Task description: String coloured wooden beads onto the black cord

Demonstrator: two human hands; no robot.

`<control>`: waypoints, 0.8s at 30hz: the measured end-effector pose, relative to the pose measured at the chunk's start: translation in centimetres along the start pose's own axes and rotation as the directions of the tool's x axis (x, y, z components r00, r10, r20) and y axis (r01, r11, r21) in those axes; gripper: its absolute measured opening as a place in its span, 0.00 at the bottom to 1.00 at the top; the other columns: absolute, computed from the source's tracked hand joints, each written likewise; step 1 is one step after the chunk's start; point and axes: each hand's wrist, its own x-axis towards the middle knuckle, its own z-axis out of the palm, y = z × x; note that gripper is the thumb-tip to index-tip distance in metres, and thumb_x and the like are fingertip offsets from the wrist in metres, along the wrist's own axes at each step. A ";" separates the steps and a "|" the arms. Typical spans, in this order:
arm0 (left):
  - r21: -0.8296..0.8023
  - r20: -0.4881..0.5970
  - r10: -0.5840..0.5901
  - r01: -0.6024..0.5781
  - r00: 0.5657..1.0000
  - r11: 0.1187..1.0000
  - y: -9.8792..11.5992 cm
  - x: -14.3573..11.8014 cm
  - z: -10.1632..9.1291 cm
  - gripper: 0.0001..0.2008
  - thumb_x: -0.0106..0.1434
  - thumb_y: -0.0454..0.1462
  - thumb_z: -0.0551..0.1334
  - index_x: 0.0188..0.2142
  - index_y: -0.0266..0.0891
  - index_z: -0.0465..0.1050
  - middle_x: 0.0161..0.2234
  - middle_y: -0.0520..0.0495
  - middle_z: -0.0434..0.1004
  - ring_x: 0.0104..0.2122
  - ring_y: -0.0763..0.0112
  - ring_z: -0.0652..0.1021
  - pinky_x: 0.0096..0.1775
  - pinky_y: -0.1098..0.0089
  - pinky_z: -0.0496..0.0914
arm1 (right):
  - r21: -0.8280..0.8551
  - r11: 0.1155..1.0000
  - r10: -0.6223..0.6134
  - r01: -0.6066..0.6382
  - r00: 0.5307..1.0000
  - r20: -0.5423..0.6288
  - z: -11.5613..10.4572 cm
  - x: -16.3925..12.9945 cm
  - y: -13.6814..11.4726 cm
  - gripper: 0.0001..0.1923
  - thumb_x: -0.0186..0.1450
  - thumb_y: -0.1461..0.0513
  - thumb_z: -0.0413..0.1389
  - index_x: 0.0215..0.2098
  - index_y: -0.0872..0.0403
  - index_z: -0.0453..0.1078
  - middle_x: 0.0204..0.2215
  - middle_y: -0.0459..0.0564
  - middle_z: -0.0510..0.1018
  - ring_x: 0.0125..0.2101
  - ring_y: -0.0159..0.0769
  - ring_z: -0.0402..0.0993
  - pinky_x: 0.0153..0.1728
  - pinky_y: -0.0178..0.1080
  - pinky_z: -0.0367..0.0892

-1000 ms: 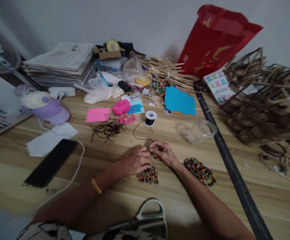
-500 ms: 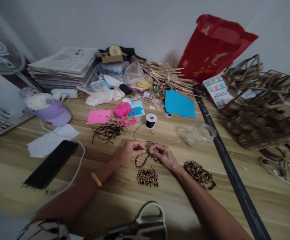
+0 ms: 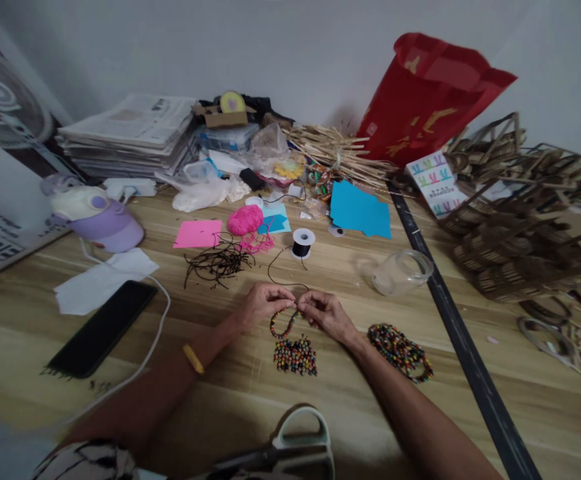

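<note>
A strand of colourful beads [image 3: 283, 332] hangs in a loop between my two hands. My left hand [image 3: 265, 303] pinches one end of its cord, and my right hand [image 3: 325, 312] pinches the other close by; the fingertips nearly meet. Just below the loop lies a flat patch of loose beads [image 3: 295, 355] on the table. Black cord [image 3: 280, 280] runs from near my fingers back to a white spool [image 3: 303, 243]. Finished-looking bead strands [image 3: 400, 351] rest in a heap right of my right wrist.
Scissors [image 3: 303, 433] lie at the near edge. At left are a phone [image 3: 103, 328] and a white cable [image 3: 163, 320]. Cut black cords [image 3: 217, 261] and pink yarn [image 3: 245, 219] sit beyond my left hand. A glass jar [image 3: 401, 272] lies at right, before wooden baskets [image 3: 510, 247].
My fingertips have shifted slightly, with the right ones drawn a little closer to the left around the cord ends. The bead loop stays in nearly the same place.
</note>
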 end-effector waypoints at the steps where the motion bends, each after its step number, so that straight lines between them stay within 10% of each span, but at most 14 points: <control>1: 0.007 0.003 -0.002 0.002 1.000 1.000 0.0 0.0 0.0 0.09 0.54 0.37 0.66 0.32 0.30 0.78 0.30 0.42 0.81 0.30 0.70 0.77 0.33 0.73 0.70 | -0.002 1.000 -0.004 0.004 1.000 0.001 0.0 0.0 0.0 0.19 0.57 0.47 0.59 0.29 0.56 0.68 0.16 0.39 0.63 0.15 0.23 0.56 0.17 0.28 0.57; 24: 0.003 0.027 0.001 -0.002 1.000 1.000 -0.6 0.2 -0.2 0.09 0.54 0.37 0.66 0.33 0.31 0.79 0.32 0.43 0.82 0.31 0.68 0.79 0.35 0.72 0.72 | -0.011 1.000 -0.019 0.019 1.000 0.014 -0.1 -0.1 0.0 0.19 0.58 0.47 0.59 0.29 0.55 0.67 0.17 0.39 0.63 0.16 0.23 0.55 0.17 0.28 0.56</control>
